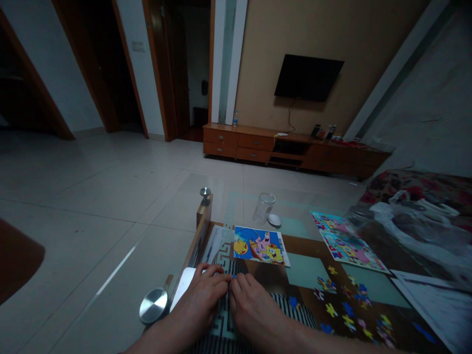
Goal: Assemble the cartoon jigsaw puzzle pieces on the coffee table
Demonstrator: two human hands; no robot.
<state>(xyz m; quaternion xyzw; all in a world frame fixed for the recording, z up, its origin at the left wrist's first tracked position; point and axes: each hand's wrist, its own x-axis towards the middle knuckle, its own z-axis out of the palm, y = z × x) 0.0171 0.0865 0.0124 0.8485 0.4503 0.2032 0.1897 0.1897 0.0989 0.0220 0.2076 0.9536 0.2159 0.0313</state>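
Both hands were down at the near edge of the glass table (236,206). Left hand (206,290) & right hand (250,307) sat knuckle to knuckle, fingertips meeting in the middle, fingers curled in. Between the tips sat a tiny blue puzzle piece (233,277), pinched from both sides as far as could be seen; which hand actually carried it, couldn't tell, too small & too dim. Neither hand was spread flat.

Under the hands lay a black-and-white striped sheet (291,306), running off twd the right. Just beyond the fingertips, near but not touching, sat the cartoon picture card (260,246), blue w/ yellow & pink figures, flat on the table. Left of the left hand, a white board (183,287) poked out from under the knuckles.

Off to the right, well apart from the hands, loose puzzle pieces (346,305) were scattered over the tabletop, blue, yellow & pink mixed. Further back on the right lay a second puzzle picture (346,242), mostly pink & blue, flat & angled.

Behind the card stood a clear glass jar (264,208), upright, w/ a white lid (274,220) lying just beside it. Clear plastic bag (416,221) was heaped at the far right edge. Round metal table cap (154,305) shone at the near-left corner.

Bkgd: TV (308,77) on the wall, dark, over a low wooden cabinet (295,150).
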